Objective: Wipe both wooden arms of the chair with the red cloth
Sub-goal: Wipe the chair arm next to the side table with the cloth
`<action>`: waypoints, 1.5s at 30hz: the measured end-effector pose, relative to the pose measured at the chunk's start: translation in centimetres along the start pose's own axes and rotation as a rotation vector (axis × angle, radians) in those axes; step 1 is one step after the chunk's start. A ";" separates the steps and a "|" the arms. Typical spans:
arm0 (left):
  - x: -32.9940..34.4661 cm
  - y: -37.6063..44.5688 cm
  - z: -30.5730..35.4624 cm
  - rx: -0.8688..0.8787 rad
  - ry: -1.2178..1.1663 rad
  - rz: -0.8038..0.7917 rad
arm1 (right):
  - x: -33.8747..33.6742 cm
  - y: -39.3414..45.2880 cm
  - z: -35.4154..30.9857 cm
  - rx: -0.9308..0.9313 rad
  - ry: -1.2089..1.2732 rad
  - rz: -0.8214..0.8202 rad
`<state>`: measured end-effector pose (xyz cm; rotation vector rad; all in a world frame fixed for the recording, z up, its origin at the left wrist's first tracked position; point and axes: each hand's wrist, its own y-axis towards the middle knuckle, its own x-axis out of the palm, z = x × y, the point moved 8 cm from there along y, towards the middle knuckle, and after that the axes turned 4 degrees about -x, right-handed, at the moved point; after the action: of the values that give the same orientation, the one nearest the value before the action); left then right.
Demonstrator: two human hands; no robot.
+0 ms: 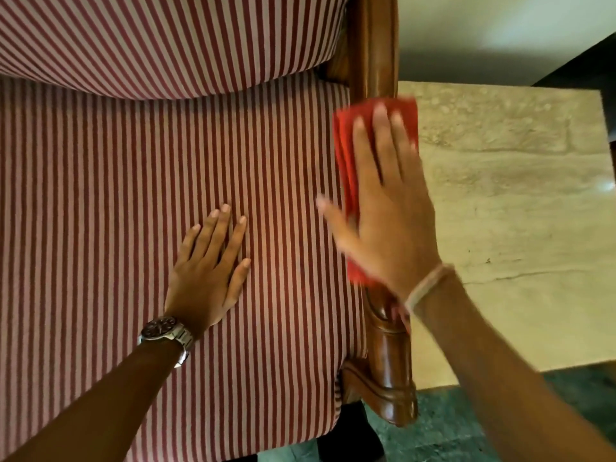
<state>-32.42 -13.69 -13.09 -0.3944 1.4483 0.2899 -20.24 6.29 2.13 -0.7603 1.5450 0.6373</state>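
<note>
The chair's right wooden arm [388,361] runs from the carved front end near me up past the backrest. A folded red cloth [346,155] lies along the middle of that arm. My right hand [386,208] presses flat on the cloth with fingers spread and pointing away from me; it is slightly blurred. My left hand [206,271], with a watch on its wrist, rests flat and empty on the striped seat cushion [116,195]. The chair's left arm is out of view.
The striped back cushion [150,38] bulges over the rear of the seat. Close to the right of the chair arm stands a beige stone-topped table [520,211]. Dark green floor [446,425] shows below it.
</note>
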 end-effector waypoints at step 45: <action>-0.6 0.2 1.0 -0.155 -0.021 0.041 | -1.3 4.8 0.9 0.104 0.039 0.092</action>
<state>-31.64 -13.08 -12.42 -0.4861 1.4190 0.4396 -23.35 10.14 3.15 -0.6292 1.6437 0.6071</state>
